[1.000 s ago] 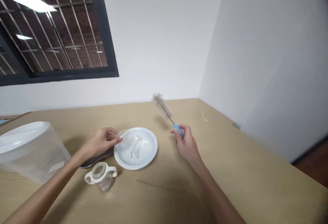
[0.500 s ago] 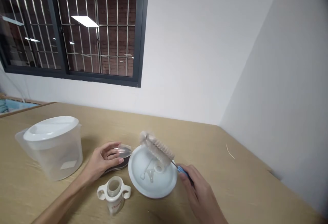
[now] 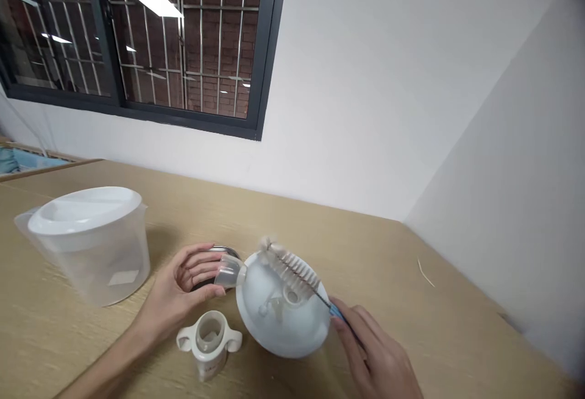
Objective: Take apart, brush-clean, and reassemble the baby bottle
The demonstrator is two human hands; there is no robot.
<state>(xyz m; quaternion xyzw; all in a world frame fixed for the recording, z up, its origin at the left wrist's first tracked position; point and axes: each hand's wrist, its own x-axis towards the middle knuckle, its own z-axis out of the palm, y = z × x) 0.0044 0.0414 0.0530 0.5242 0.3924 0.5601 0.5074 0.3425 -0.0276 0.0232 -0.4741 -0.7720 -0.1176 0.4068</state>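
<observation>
Though in right hand (image 3: 381, 350), brush (image 3: 295, 271) tilted.

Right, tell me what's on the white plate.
A pale ring and small translucent parts lie on the white plate. The brush in the right hand covers some of its far side; anything behind the bristles can't be seen.

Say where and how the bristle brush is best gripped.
Probably by the blue handle, from the near right: the bristle brush slants, bristles pointing away to the left, handle lying toward the right hand, which grips it there.
</observation>
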